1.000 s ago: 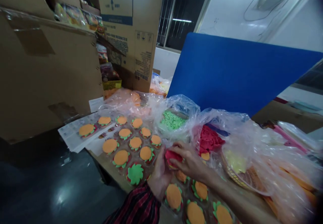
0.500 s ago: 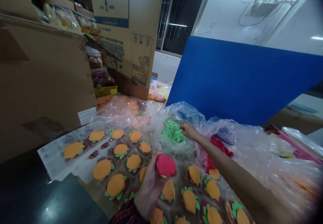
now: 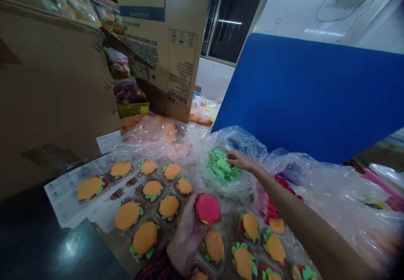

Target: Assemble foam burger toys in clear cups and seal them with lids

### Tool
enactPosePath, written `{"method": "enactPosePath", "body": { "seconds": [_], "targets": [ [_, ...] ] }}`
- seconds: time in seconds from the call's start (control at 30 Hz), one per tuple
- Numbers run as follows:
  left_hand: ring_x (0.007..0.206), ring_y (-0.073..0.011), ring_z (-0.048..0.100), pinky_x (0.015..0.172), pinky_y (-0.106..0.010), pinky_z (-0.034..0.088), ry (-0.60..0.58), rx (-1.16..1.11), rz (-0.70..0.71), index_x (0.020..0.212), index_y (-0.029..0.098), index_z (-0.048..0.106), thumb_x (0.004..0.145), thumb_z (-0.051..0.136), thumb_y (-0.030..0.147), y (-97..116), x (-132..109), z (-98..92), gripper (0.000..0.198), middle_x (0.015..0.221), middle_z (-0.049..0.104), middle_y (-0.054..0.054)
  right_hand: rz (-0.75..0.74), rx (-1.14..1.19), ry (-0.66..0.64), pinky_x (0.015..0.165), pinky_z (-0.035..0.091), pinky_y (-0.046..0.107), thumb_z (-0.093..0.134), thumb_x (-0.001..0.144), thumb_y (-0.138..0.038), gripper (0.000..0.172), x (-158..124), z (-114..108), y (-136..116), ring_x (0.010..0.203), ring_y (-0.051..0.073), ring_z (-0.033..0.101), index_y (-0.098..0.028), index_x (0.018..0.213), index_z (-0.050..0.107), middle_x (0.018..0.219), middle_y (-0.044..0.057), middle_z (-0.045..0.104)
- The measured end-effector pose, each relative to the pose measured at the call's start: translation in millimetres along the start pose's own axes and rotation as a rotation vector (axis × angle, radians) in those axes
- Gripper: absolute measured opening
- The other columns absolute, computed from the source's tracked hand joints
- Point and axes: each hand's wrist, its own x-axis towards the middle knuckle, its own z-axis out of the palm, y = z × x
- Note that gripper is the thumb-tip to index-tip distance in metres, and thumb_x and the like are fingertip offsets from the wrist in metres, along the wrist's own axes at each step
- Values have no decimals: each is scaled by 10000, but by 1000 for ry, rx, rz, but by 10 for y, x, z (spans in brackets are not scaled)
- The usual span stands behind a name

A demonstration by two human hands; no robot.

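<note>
My left hand point(image 3: 186, 239) is closed round the side of a small burger-shaped stack topped with a pink scalloped piece point(image 3: 208, 208); a pale yellow-orange edge shows under the pink. A clear plastic cup seems to surround it. My right hand point(image 3: 241, 161) reaches into an open clear bag point(image 3: 249, 139) and pinches a light green leaf-like piece point(image 3: 224, 165). More green pieces point(image 3: 217, 156) lie heaped below it. Around my left hand, several small burgers with orange tops and green frills point(image 3: 169, 207) sit in clear cups.
A tall cardboard box point(image 3: 179, 11) and a brown carton point(image 3: 57, 99) stand at the left. A blue board point(image 3: 303, 95) leans behind. Bags of orange pieces point(image 3: 168, 133) and red pieces point(image 3: 273, 204) flank the green ones. Printed sheets point(image 3: 59, 204) lie at the left.
My right hand has lifted a green piece slightly from the heap. My left hand still holds the pink-topped stack. The camera view has shifted slightly.
</note>
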Motion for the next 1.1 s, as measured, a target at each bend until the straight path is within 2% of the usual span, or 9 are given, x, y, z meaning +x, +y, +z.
{"method": "enactPosePath", "body": {
  "seconds": [0.23, 0.37, 0.5, 0.57, 0.63, 0.73, 0.93, 1.03, 1.1],
  "targets": [
    [598, -161, 591, 657, -328, 495, -34, -44, 94, 838, 159, 579, 784, 578, 337, 45, 51, 52, 186, 680, 634, -10, -78, 340, 16, 518, 347, 201, 624, 645, -391, 256, -517, 55, -474, 541, 83, 425, -182, 729, 502, 583, -54, 458],
    [648, -179, 604, 697, -351, 493, -107, -94, 97, 829, 153, 591, 821, 511, 401, 20, 80, 66, 261, 718, 649, -35, -25, 611, -141, 469, 302, 183, 697, 628, -384, 300, -857, 240, -826, 502, 66, 392, -182, 777, 532, 595, -54, 464],
    [600, -162, 589, 709, -343, 484, -142, -129, 111, 778, 145, 589, 862, 443, 391, -12, 17, 92, 297, 672, 649, -32, -59, 502, -327, 456, 311, 189, 613, 716, -375, 231, -1053, 520, -995, 492, 80, 419, -182, 788, 510, 596, -47, 486],
    [583, -159, 582, 715, -347, 479, -141, -120, 109, 754, 145, 585, 860, 448, 394, -33, -30, 81, 303, 641, 641, -27, -150, 282, -250, 467, 316, 200, 553, 756, -297, 125, -1098, 634, -1008, 500, 94, 428, -184, 758, 500, 580, -45, 480],
    [582, -162, 581, 722, -356, 475, -150, -101, 98, 752, 144, 587, 863, 441, 397, -53, -74, 56, 313, 634, 640, -30, -264, 26, -94, 511, 327, 217, 512, 765, -198, 34, -1131, 711, -1004, 546, 111, 455, -181, 736, 513, 603, -30, 501],
    [566, -158, 572, 712, -356, 473, -139, -95, 81, 730, 148, 581, 864, 440, 390, -68, -130, 26, 311, 609, 626, -22, -379, -236, 27, 605, 352, 244, 504, 767, -122, 82, -1186, 755, -1003, 654, 134, 504, -170, 740, 565, 700, 7, 560],
    [531, -138, 563, 607, -294, 469, -155, -86, 80, 720, 146, 574, 873, 437, 313, -109, -270, 35, 264, 586, 613, -5, -413, -240, 182, 714, 411, 276, 538, 831, -193, 138, -1464, 842, -1021, 811, 174, 546, -172, 936, 624, 874, 60, 587],
    [495, -107, 543, 531, -234, 439, -130, -47, 79, 720, 152, 571, 867, 453, 245, -182, -326, 15, 211, 569, 604, 21, -467, -301, 211, 739, 422, 290, 552, 829, -186, 132, -1675, 1002, -1000, 859, 196, 545, -171, 931, 635, 885, 74, 599],
    [498, -95, 540, 522, -215, 436, -144, 10, 15, 746, 153, 582, 867, 461, 253, -235, -334, -11, 198, 589, 615, 28, -481, -339, 233, 753, 426, 296, 564, 827, -193, 135, -1793, 1073, -941, 873, 202, 546, -160, 936, 636, 896, 85, 609]
  ]
}}
